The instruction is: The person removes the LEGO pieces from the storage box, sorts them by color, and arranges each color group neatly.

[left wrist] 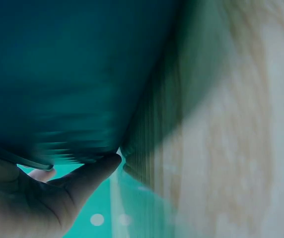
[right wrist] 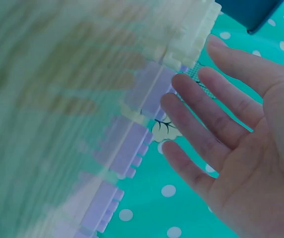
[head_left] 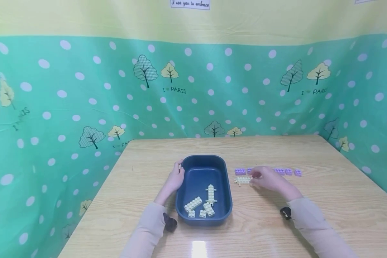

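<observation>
In the head view my left hand (head_left: 175, 179) grips the left side of a dark blue plastic bin (head_left: 180, 200). The left wrist view shows the thumb (left wrist: 95, 176) against the bin's outer wall, with other fingers partly hidden at the rim. My right hand (head_left: 268, 178) is at the right end of a cream toy brick piece (head_left: 243, 180) on the table. In the right wrist view its fingers (right wrist: 206, 124) are extended and spread, and the thumb tip is close to the cream piece (right wrist: 186, 34); contact is unclear.
Several purple toy bricks (head_left: 240, 171) form a row behind the cream piece, partly hidden by my right hand. Several cream bricks (head_left: 193, 204) and a long cream piece with side pegs (head_left: 211, 193) lie in the bin. A green dotted curtain (head_left: 206, 104) borders the wooden table (head_left: 154, 150).
</observation>
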